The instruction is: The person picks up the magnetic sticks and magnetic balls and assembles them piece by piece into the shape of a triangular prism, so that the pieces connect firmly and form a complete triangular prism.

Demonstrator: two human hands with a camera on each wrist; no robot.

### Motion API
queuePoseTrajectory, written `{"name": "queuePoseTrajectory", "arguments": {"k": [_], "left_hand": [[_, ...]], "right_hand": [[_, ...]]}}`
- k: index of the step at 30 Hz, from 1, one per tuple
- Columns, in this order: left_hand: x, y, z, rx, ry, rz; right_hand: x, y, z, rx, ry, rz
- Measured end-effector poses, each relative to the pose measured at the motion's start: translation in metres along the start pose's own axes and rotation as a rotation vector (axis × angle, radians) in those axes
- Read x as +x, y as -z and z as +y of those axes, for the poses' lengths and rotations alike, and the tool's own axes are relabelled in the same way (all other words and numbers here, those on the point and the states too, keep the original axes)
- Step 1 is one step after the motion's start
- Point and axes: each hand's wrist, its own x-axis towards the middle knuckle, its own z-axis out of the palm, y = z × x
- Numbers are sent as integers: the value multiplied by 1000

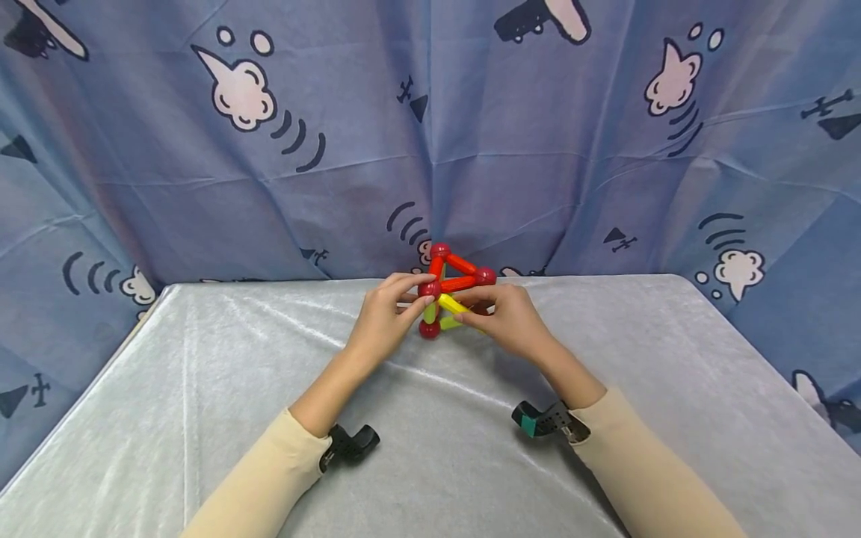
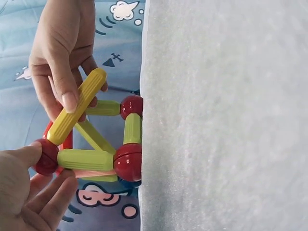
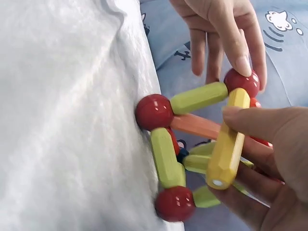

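Observation:
A frame of red balls and coloured magnetic rods stands upright near the back of the table. My left hand [image 1: 382, 317] pinches an upper front red ball [image 2: 46, 156] between thumb and fingers. My right hand [image 1: 514, 321] pinches a yellow magnetic rod [image 3: 226, 147]. One end of that rod meets the ball in my left hand; its other end is free, with a pale magnet tip showing. Green rods [image 2: 86, 160] link the lower balls [image 3: 155, 111], and red rods [image 1: 459, 284] form a triangle on top. My right fingers partly hide the frame's far right side.
A pale grey cloth covers the table [image 1: 269, 359], whose back edge lies just behind the frame. A blue patterned curtain [image 1: 350, 112] hangs behind and around it. Black wrist camera mounts [image 1: 548, 420] sit at both sleeve cuffs.

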Motion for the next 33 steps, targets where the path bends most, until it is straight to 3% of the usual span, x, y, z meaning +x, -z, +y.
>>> {"name": "queuePoseTrajectory", "arguments": {"k": [3, 7, 10, 15, 20, 33], "left_hand": [[0, -1, 1, -1, -1, 1], [0, -1, 1, -4, 5, 3], [0, -1, 1, -3, 9, 4], [-1, 0, 2, 1, 16, -7], [-2, 1, 1, 0, 18, -22], [-1, -1, 0, -10, -1, -24]], "right_hand": [[0, 8, 2, -52, -34, -55], [0, 23, 14, -184, -175, -76], [0, 24, 28, -144, -266, -95], [-1, 1, 48, 107, -195, -156], [-1, -16, 57, 242, -153, -50], [-3, -20, 63, 301, -200, 1]]}}
